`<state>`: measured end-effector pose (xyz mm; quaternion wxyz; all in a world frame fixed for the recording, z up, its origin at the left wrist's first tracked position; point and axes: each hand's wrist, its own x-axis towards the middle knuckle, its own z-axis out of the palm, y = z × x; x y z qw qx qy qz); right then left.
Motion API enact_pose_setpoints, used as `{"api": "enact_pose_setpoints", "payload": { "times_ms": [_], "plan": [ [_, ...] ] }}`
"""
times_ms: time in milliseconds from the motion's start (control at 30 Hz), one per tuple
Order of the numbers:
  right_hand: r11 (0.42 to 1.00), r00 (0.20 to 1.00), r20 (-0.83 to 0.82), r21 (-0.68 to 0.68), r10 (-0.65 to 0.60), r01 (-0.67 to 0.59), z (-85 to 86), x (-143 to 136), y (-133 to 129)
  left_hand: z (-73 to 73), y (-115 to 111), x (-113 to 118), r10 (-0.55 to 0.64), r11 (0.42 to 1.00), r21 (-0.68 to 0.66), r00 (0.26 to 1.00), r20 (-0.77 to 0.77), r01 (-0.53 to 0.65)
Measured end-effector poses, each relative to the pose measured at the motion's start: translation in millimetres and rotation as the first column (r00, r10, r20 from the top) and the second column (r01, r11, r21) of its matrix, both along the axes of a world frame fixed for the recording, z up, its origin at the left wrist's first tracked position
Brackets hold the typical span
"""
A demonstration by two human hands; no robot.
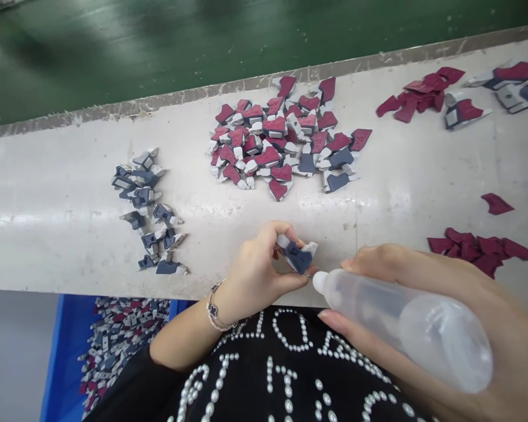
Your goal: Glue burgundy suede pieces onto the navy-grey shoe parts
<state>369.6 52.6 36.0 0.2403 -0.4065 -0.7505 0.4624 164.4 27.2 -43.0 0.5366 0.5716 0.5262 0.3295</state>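
Note:
My left hand (257, 266) pinches a small dark blue and white part (298, 255) near the front edge of the table. A translucent white squeeze bottle (405, 322) lies in the grip of my right hand (479, 293), its white tip beside the lower right end of that part. Above my hands is a large pile of maroon, white and blue parts (273, 157). A smaller group of blue and white parts (143, 196) is on the left.
Maroon pieces (488, 251) lie near my right hand, with more maroon pieces (418, 94) and a few assembled parts (521, 94) farther back. A blue bin (66, 351) full of parts stands below the table's left front edge. A green surface (246, 41) borders the white table (61, 211).

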Motion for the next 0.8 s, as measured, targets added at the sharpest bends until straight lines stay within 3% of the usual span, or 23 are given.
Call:
{"api": "enact_pose_setpoints", "payload": {
  "times_ms": [233, 467, 800],
  "plan": [
    [0.994, 0.99, 0.123, 0.093, -0.076, 0.064, -3.9, 5.1, -2.1, 3.4, 0.7, 0.4, -0.038, 0.994, 0.097, 0.998, -0.045, 0.042],
    [0.986, 0.986, 0.133, 0.142, -0.103, 0.084, -3.8, 4.9, -2.8, 5.9, -0.3, 0.8, -0.062, 0.996, 0.065, 0.998, -0.024, 0.064],
    [0.993, 0.99, 0.088, 0.031, -0.115, 0.112, -1.6, -4.3, -3.8, 6.4, -2.4, 4.0, -0.109, 0.991, 0.079, 0.994, -0.011, 0.109]
  ]
}}
